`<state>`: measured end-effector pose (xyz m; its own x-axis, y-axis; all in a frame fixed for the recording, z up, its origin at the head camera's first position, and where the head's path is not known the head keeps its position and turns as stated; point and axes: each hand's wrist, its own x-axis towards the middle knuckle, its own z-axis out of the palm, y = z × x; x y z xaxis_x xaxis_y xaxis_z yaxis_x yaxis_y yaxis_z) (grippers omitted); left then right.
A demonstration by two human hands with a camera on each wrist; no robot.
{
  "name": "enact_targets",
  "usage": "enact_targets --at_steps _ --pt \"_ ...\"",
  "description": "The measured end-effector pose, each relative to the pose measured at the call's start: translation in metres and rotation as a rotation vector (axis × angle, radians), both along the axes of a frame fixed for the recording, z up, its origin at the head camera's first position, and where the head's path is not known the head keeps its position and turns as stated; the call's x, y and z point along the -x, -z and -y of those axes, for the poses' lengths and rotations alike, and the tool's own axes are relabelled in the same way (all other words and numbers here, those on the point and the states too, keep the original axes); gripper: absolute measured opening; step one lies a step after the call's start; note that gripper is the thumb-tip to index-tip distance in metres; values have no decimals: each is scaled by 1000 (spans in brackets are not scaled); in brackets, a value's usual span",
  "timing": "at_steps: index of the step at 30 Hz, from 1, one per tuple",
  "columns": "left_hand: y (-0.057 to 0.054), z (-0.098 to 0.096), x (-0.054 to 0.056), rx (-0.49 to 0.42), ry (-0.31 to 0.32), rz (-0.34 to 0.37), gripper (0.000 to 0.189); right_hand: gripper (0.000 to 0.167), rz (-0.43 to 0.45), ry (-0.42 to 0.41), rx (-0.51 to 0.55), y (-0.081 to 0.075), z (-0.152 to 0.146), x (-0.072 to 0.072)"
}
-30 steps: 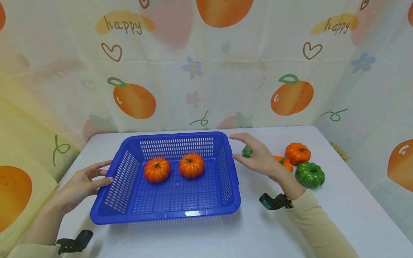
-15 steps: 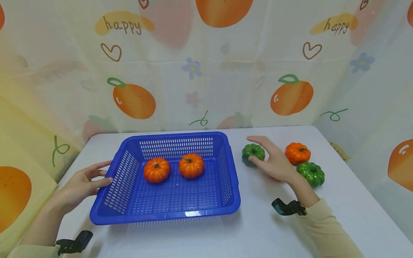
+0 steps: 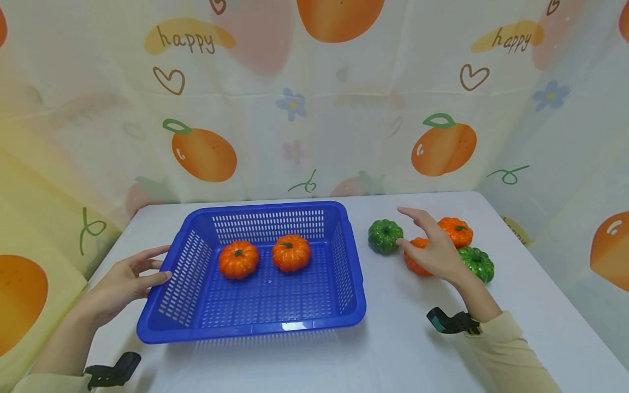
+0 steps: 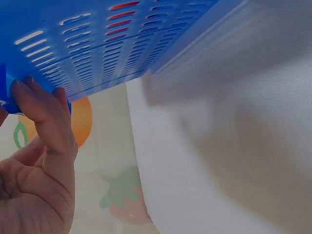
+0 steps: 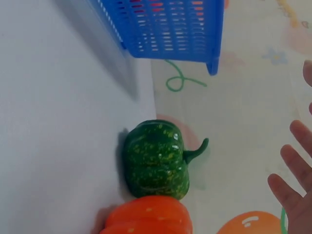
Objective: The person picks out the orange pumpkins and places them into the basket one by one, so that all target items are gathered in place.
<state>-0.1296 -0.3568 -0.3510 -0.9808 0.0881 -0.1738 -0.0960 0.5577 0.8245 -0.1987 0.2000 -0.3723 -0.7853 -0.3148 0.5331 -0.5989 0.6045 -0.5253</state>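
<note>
A blue plastic basket (image 3: 275, 303) stands on the white table with two orange toy pumpkins (image 3: 238, 260) inside. At its left side, my left hand (image 3: 125, 275) grips the rim; in the left wrist view, curled fingers (image 4: 46, 117) hook on the rim from outside. My right hand (image 3: 434, 251) hovers over the pumpkins right of the basket, fingers spread and holding nothing. Beneath it, an orange pumpkin (image 3: 414, 263) is partly hidden by the hand. Just left of the fingertips sits a dark green pumpkin (image 3: 385, 237), its curved stem visible in the right wrist view.
Beyond my right hand lie another orange pumpkin (image 3: 458, 231) and a brighter green one (image 3: 479, 265), close together. A fruit-printed curtain (image 3: 344, 136) hangs behind the table (image 3: 393, 349) and along both sides.
My right hand has moved right, away from the basket's right rim, uncovering the dark green pumpkin and passing over the orange one. My left hand and the basket have stayed in place.
</note>
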Motion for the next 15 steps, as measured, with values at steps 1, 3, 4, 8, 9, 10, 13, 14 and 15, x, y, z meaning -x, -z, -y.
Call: enact_targets --at_steps 1,3,4,8,9,10,13,14,15 --pt "0 0 0 0 1 0 73 64 2 4 3 1 -2 0" --pt "0 0 0 0 2 -1 73 65 7 8 8 2 -5 -1" --pt "0 0 0 -1 3 -2 73 66 10 9 11 2 -6 -1" --pt "0 0 0 3 1 -5 73 68 28 3 41 4 -13 -3" --pt "0 0 0 4 1 -4 74 69 33 2 50 4 -14 -3" --pt "0 0 0 4 0 -4 74 69 43 4 55 5 -16 -4" --pt "0 0 0 6 0 -4 74 70 73 14 66 7 -21 -5" --pt "0 0 0 6 0 -5 74 70 82 23 63 8 -22 -6" --pt "1 0 0 5 1 -5 74 70 89 33 57 9 -24 -6"
